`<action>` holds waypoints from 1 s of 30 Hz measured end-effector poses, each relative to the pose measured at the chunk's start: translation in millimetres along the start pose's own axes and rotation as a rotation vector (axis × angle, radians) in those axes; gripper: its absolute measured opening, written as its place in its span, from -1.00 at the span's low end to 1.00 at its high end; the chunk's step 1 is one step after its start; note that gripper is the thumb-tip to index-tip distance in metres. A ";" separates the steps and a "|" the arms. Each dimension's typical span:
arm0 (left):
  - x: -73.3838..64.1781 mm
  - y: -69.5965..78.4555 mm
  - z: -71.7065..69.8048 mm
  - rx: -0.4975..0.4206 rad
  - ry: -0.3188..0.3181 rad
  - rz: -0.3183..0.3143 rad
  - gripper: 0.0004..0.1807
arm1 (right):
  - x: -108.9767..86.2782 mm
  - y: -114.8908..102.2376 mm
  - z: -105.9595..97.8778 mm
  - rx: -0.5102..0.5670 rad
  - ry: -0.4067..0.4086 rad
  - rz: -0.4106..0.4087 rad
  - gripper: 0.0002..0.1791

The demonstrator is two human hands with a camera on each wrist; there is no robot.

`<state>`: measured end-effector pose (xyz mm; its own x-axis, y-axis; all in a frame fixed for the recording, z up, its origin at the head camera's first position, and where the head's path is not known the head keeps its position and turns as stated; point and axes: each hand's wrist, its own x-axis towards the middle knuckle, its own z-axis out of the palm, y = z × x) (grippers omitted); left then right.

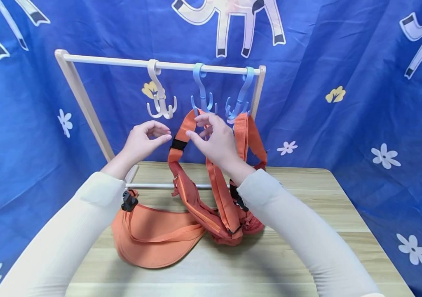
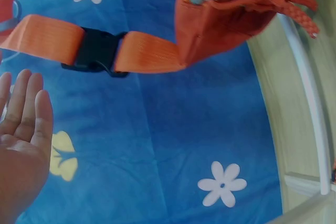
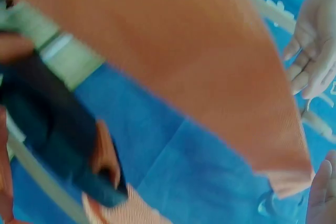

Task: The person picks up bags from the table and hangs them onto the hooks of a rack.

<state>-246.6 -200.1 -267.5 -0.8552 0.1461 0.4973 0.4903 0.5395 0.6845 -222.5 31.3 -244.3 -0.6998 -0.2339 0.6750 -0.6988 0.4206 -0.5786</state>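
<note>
Head view shows the left hand (image 1: 143, 140) and right hand (image 1: 218, 142), fingers loosely parted, near a red-orange fabric bag (image 1: 195, 203) hung by its orange webbing strap (image 1: 188, 123) from the middle blue plastic hook (image 1: 201, 86). Left wrist view has nearly straight fingers below a fastened black plastic buckle (image 2: 97, 50). Right wrist view shows blurred orange fabric (image 3: 173, 51), hands along its right.

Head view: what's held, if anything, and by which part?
Nothing: the left hand and right hand look empty, the orange strap behind the right one.

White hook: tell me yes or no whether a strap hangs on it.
No, the white hook hangs bare on the rail.
</note>
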 end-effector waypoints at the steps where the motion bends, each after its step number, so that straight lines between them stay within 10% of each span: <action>1: -1.8 -1.9 -0.9 0.001 -0.006 -0.005 -0.74 | -1.7 -1.2 2.2 0.003 -0.012 0.006 -0.59; 13: -26.5 -10.8 -17.9 -0.030 -0.071 0.011 -0.77 | -23.4 -13.8 32.2 0.096 -0.098 0.067 -0.60; 30: -63.7 -62.0 -43.4 0.010 -0.228 -0.053 -0.69 | -61.0 -21.1 79.7 0.155 -0.196 0.239 -0.59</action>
<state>-215.2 -278.9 -318.5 -0.8961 0.3005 0.3266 0.4430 0.5598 0.7003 -176.9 -33.2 -309.7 -0.8510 -0.3151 0.4201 -0.5155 0.3490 -0.7826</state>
